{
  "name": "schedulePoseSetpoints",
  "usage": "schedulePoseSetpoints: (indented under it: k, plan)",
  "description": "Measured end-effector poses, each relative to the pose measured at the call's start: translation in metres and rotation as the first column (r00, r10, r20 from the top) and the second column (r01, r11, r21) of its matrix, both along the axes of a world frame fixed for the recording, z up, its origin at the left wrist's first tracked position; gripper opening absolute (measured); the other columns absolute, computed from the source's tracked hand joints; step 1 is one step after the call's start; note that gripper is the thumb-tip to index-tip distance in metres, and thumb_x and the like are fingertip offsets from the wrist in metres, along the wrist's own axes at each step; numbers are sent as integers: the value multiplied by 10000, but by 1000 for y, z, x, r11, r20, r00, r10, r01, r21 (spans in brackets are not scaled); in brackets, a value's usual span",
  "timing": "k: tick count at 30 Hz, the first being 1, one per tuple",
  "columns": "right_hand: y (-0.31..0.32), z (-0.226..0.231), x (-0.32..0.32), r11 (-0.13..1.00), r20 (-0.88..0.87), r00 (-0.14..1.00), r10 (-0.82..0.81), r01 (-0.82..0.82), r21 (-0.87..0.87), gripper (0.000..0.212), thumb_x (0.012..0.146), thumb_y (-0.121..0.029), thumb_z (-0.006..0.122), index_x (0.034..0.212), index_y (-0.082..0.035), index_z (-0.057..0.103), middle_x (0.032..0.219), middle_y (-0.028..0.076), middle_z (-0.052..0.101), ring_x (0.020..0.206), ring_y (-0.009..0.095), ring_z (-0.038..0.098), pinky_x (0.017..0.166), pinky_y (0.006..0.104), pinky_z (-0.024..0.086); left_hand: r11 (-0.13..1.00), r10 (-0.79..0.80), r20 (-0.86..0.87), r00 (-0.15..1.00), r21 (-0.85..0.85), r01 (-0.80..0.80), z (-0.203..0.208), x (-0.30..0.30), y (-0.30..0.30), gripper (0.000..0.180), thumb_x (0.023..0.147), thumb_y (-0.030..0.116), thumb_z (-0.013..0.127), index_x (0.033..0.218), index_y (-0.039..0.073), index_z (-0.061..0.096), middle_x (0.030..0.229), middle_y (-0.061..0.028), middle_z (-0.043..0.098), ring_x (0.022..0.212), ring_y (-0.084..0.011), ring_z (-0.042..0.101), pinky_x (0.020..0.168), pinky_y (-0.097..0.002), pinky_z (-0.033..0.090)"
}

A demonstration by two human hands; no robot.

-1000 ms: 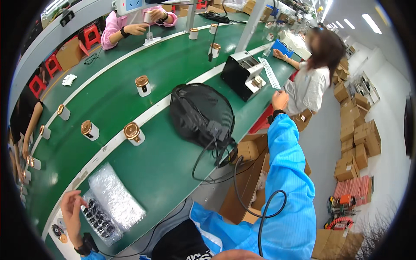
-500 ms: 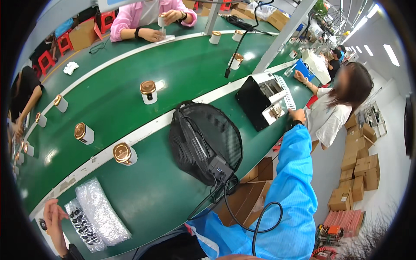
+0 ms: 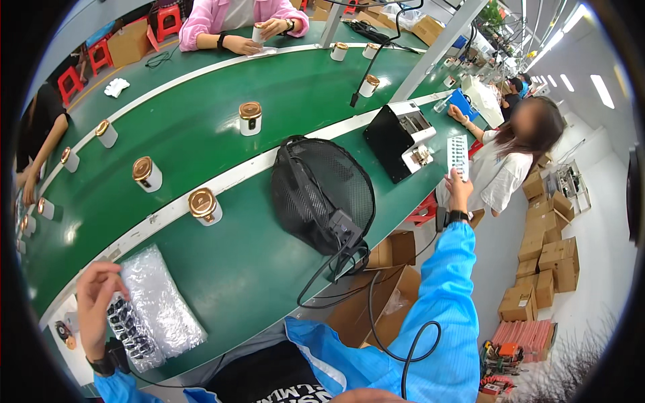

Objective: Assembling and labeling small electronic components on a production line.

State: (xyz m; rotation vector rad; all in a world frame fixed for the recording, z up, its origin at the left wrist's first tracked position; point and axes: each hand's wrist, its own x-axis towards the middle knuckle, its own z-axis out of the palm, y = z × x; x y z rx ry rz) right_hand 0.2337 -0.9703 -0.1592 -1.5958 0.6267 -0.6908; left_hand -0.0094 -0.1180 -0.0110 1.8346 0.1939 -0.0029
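Observation:
Out to the right, my right hand (image 3: 459, 190) is closed on the lower end of a label sheet (image 3: 457, 157), white with rows of small dark marks. It holds the sheet up off the bench, beside a black and white boxy machine (image 3: 398, 142). My left hand (image 3: 99, 299) hovers at the lower left with loosely bent fingers apart and nothing visible in them. Just beside it lie a clear bag of small black parts (image 3: 133, 336) and a clear plastic bag (image 3: 164, 300). A white canister with a gold lid (image 3: 205, 207) stands farther up the bench.
A black mesh bag (image 3: 322, 191) with cables sits mid-bench. Along the green belt (image 3: 201, 144) stand several similar canisters (image 3: 250, 119). A person in pink (image 3: 242, 27) works across the belt; another in white (image 3: 504, 164) is at the right. Cardboard boxes (image 3: 376, 302) are below the bench edge.
My right hand has lifted the label sheet from beside the machine and drawn it a little nearer. My left hand has moved up and right, closer to the bags. The view has shifted slightly.

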Motion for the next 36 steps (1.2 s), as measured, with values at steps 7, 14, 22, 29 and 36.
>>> schedulePoseSetpoints:
  k: [7, 14, 22, 29, 36]
  plan:
    - [115, 81, -171, 976, 299, 953, 45, -106, 192, 287, 1007, -180, 747, 1252, -83, 633, 1106, -5, 686, 911, 132, 646, 766, 291, 510, 868, -472, 11, 882, -169, 467, 9, 18, -46, 228, 1000, 51, 641, 1207, -29, 693, 934, -97, 707, 868, -189, 703, 819, -343, 548]
    - [300, 113, -294, 954, 362, 889, 281, -299, -8, 156, 1054, -173, 691, 1170, -74, 658, 942, -26, 646, 807, 73, 598, 688, 249, 478, 596, -792, 140, 594, -30, 802, 24, -5, -59, 283, 1018, 111, 687, 1279, 3, 688, 964, -103, 744, 944, -184, 713, 860, -351, 560]
    - [205, -48, -481, 410, -759, 627, -178, -654, -636, 238, 968, -194, 777, 1008, 33, 719, 755, 77, 719, 603, 171, 692, 513, 298, 532, 625, -712, 317, 626, -120, 771, 31, -13, 0, 283, 1003, 101, 691, 1270, 12, 705, 1009, -107, 751, 957, -200, 718, 879, -339, 550]
    - [380, 139, -469, 755, -740, 400, 541, -618, 218, 220, 946, -116, 738, 1036, 81, 701, 853, 162, 759, 668, 234, 742, 556, 344, 612, 579, -735, 338, 588, -138, 804, 13, -7, 22, 275, 1038, 176, 680, 1249, 2, 707, 983, -96, 751, 936, -178, 718, 874, -332, 555]
    - [502, 106, -408, 705, -202, 685, 700, -619, 346, 339, 1005, -103, 681, 1287, 74, 615, 1095, 204, 749, 852, 237, 763, 609, 356, 624, 288, -947, -193, 255, -167, 943, 0, 15, 27, 345, 1086, 274, 620, 1240, -29, 679, 953, -89, 750, 904, -160, 718, 784, -317, 571]
